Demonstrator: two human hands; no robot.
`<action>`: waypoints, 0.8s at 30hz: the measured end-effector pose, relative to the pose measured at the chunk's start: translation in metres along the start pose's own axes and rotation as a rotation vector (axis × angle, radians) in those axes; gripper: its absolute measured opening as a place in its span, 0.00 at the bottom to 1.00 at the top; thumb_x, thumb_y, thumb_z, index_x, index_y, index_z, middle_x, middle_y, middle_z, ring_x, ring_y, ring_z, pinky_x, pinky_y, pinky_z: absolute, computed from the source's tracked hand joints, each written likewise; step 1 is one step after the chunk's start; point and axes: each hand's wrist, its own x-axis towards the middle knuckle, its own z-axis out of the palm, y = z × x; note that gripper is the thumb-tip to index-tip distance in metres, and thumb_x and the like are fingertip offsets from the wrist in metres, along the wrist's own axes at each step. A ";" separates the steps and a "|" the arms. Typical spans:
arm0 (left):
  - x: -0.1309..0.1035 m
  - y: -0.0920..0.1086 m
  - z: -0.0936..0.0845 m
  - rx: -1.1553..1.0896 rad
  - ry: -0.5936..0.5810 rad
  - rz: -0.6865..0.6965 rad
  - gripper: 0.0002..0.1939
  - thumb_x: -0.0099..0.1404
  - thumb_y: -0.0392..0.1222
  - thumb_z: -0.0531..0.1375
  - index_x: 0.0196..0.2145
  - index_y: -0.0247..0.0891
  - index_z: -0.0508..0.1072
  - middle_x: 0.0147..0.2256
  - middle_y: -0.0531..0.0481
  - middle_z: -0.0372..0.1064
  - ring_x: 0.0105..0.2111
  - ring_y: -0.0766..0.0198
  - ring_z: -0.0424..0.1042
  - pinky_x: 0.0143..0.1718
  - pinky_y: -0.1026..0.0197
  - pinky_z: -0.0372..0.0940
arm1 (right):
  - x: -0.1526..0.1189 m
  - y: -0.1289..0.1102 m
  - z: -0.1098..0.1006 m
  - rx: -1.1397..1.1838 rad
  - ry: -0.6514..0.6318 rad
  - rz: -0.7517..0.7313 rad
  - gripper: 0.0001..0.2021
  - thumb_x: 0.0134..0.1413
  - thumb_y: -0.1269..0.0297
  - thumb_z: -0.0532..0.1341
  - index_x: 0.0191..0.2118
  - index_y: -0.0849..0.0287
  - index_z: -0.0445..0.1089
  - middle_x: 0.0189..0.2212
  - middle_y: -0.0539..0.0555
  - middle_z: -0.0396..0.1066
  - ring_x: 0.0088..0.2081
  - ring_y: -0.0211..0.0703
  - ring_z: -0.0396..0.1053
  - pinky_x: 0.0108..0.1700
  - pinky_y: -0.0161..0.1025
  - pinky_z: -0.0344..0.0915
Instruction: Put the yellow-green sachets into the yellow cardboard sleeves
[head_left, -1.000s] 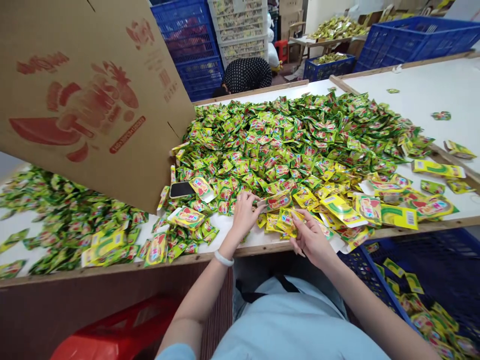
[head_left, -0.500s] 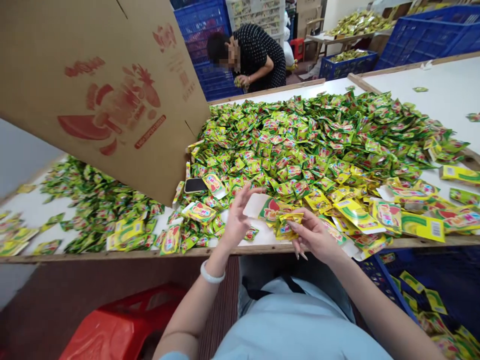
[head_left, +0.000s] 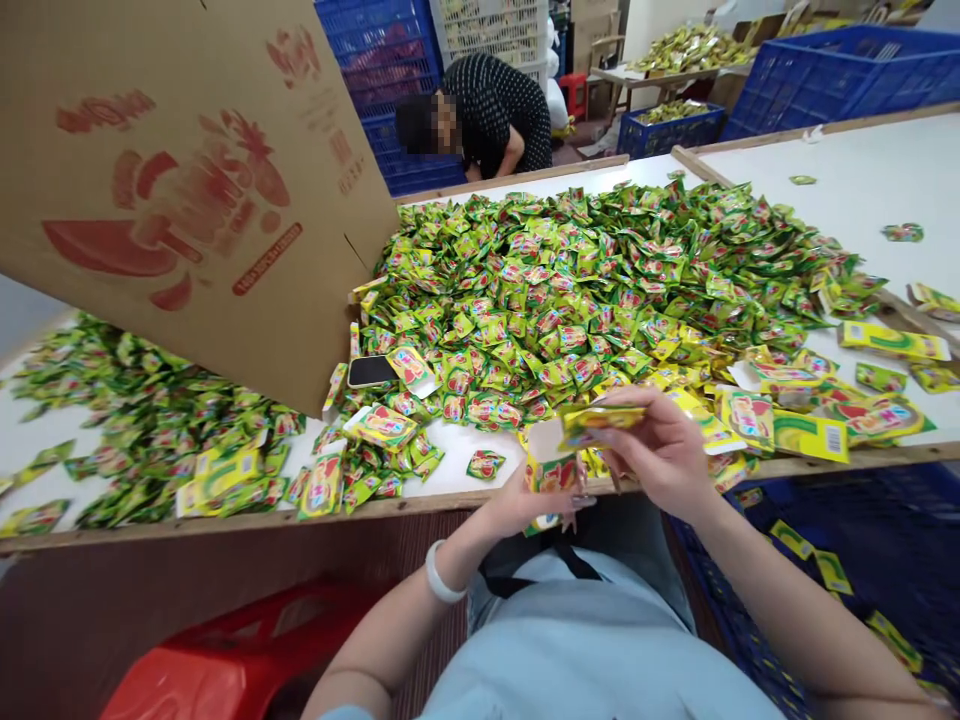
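Note:
Close to the table's front edge, my left hand is closed around a small printed candy box, its pale flap up at the top. My right hand pinches yellow-green candy packets just above and to the right of that box; how many is unclear. Beyond both hands spreads a large heap of green candy packets. A single candy packet lies apart on the white surface left of the box. Flat yellow candy boxes are strewn right of my right hand.
A big brown carton leans over the table's left side. A phone lies by the heap. Below are a red stool and a blue crate. Across the table a person bends down beside stacked crates.
My left hand has gone from spread fingers to gripping the candy box, lifted off the table. My right hand has risen slightly with its packets. The view has shifted right.

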 end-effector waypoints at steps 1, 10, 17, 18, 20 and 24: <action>-0.003 -0.001 0.004 0.037 -0.014 -0.018 0.26 0.49 0.55 0.73 0.34 0.35 0.69 0.24 0.55 0.65 0.23 0.70 0.64 0.25 0.65 0.62 | 0.001 0.001 0.003 -0.093 -0.070 -0.051 0.07 0.61 0.64 0.65 0.44 0.53 0.70 0.39 0.52 0.74 0.28 0.36 0.73 0.26 0.33 0.71; -0.011 0.006 0.002 0.385 -0.100 -0.031 0.22 0.51 0.53 0.72 0.31 0.37 0.66 0.26 0.57 0.63 0.26 0.68 0.61 0.30 0.63 0.62 | -0.003 -0.017 -0.002 -0.669 -0.648 -0.045 0.12 0.66 0.71 0.54 0.45 0.55 0.74 0.38 0.55 0.73 0.36 0.42 0.73 0.38 0.38 0.69; -0.012 0.005 0.002 0.395 -0.177 -0.087 0.26 0.54 0.53 0.70 0.44 0.39 0.67 0.29 0.56 0.65 0.28 0.66 0.65 0.32 0.61 0.64 | -0.010 -0.015 -0.018 -0.557 -0.534 -0.032 0.10 0.68 0.62 0.56 0.42 0.54 0.76 0.36 0.56 0.75 0.37 0.43 0.74 0.39 0.38 0.70; -0.012 0.003 0.002 0.400 -0.194 -0.084 0.27 0.54 0.52 0.70 0.46 0.39 0.67 0.31 0.55 0.66 0.30 0.65 0.66 0.34 0.61 0.65 | -0.014 -0.014 -0.020 -0.530 -0.559 -0.031 0.12 0.69 0.61 0.55 0.40 0.54 0.76 0.34 0.55 0.75 0.36 0.43 0.74 0.38 0.37 0.70; -0.012 -0.003 0.002 0.411 -0.218 -0.062 0.30 0.53 0.49 0.71 0.50 0.39 0.66 0.37 0.51 0.69 0.36 0.62 0.69 0.40 0.59 0.67 | -0.021 -0.013 -0.022 -0.451 -0.678 0.013 0.16 0.71 0.61 0.51 0.40 0.54 0.77 0.34 0.55 0.76 0.36 0.42 0.74 0.39 0.37 0.70; -0.007 -0.015 0.006 0.411 -0.255 -0.089 0.36 0.53 0.44 0.70 0.57 0.40 0.62 0.46 0.47 0.69 0.44 0.58 0.70 0.47 0.56 0.67 | -0.034 -0.016 -0.026 -0.378 -0.785 0.157 0.16 0.71 0.60 0.51 0.46 0.56 0.76 0.39 0.56 0.77 0.42 0.43 0.74 0.45 0.37 0.69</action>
